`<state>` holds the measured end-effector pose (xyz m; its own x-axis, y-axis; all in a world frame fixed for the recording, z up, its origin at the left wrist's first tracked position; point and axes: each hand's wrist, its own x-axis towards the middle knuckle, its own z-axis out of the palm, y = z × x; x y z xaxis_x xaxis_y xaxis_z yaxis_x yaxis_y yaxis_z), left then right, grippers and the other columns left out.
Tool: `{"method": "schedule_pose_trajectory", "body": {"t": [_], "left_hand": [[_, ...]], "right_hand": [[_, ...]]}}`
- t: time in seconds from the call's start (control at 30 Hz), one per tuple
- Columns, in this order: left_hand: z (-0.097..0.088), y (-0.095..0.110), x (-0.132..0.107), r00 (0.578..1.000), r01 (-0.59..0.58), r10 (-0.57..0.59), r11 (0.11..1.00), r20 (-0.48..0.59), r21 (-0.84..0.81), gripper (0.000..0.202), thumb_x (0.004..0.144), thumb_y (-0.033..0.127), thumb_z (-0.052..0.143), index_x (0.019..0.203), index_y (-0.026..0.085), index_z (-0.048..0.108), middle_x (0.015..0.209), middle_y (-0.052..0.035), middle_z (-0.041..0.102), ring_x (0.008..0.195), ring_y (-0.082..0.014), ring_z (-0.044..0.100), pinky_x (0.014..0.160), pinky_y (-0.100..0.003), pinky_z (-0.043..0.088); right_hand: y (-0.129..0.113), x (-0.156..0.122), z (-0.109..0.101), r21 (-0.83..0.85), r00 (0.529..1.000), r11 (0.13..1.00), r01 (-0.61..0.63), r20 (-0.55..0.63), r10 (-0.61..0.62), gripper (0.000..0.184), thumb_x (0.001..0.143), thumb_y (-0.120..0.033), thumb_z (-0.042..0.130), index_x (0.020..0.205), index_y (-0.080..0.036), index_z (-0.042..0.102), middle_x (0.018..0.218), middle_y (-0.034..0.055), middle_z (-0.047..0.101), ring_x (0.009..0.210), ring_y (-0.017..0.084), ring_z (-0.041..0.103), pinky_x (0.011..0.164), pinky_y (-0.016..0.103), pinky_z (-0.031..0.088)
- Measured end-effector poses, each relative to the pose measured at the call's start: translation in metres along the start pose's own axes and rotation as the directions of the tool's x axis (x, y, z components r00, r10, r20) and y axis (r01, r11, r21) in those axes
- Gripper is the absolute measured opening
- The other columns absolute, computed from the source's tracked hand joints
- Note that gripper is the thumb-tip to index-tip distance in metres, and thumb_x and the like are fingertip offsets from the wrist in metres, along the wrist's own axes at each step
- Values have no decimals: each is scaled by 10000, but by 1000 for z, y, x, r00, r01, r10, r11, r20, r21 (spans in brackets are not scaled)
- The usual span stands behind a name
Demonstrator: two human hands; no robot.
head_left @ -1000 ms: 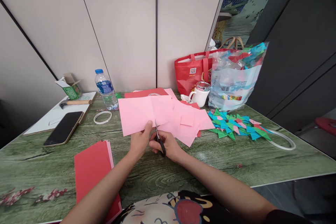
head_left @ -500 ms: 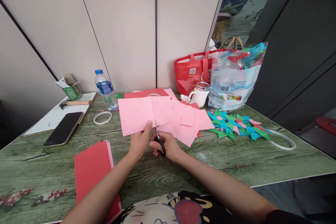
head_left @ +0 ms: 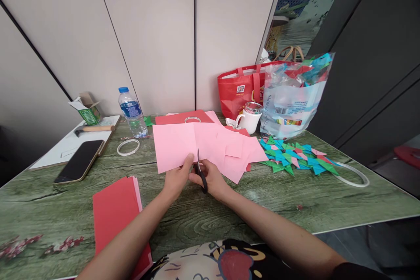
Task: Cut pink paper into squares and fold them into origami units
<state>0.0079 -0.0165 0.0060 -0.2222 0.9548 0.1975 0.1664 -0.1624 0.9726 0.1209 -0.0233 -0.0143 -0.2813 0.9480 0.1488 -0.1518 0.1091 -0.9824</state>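
A sheet of pink paper with a crease down it is pinched at its lower edge by my left hand, thumb on top. My right hand is closed around the black handles of a pair of scissors. The blades point away from me and lie at the paper's crease, right beside my left thumb. Behind and to the right, more pink pieces lie loosely overlapped on the table. The far edge of the held sheet overlaps them in view, so its right border is hard to make out.
A red paper stack lies near my left forearm. Further left are a phone, a hammer, a tape roll and a water bottle. A white mug, a plastic bag and folded paper pieces stand right.
Both hands have shifted slightly to the right with the sheet and scissors. The sheet sits a little lower, showing more of the ring on the red paper behind.
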Motion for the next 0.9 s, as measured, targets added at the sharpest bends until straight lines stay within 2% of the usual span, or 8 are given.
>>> {"method": "schedule_pose_trajectory", "body": {"t": [0.27,0.4,0.7,0.9], "left_hand": [[0,1,-1,1000,4,-4,1000,5,-17,270,673,394,595,776,153,664,865,-80,697,889,-215,615,913,-344,401],[-1,3,-2,1000,6,-6,1000,-12,0,270,658,397,610,766,158,670,871,-81,696,904,-227,608,919,-356,396],[-1,0,0,998,54,-55,998,33,14,258,665,421,585,646,175,662,704,-66,688,910,-237,602,901,-346,406],[-1,5,-2,997,73,-73,997,13,5,274,637,436,595,669,170,649,739,-66,687,901,-241,598,873,-343,420]], "right_hand": [[-1,-1,0,-7,1000,1000,-16,5,16,449,573,-417,719,873,-170,494,621,-39,490,548,92,415,496,218,321],[0,-1,0,33,1000,999,-26,6,26,446,578,-387,721,889,-157,499,607,-41,499,538,88,413,500,219,320],[0,-1,1,44,998,997,-57,-2,57,451,559,-417,723,859,-169,497,565,-48,497,503,96,445,489,228,342],[3,-1,2,66,997,994,-82,-6,83,414,565,-408,720,819,-180,486,560,-57,496,454,85,455,461,224,363]]}}
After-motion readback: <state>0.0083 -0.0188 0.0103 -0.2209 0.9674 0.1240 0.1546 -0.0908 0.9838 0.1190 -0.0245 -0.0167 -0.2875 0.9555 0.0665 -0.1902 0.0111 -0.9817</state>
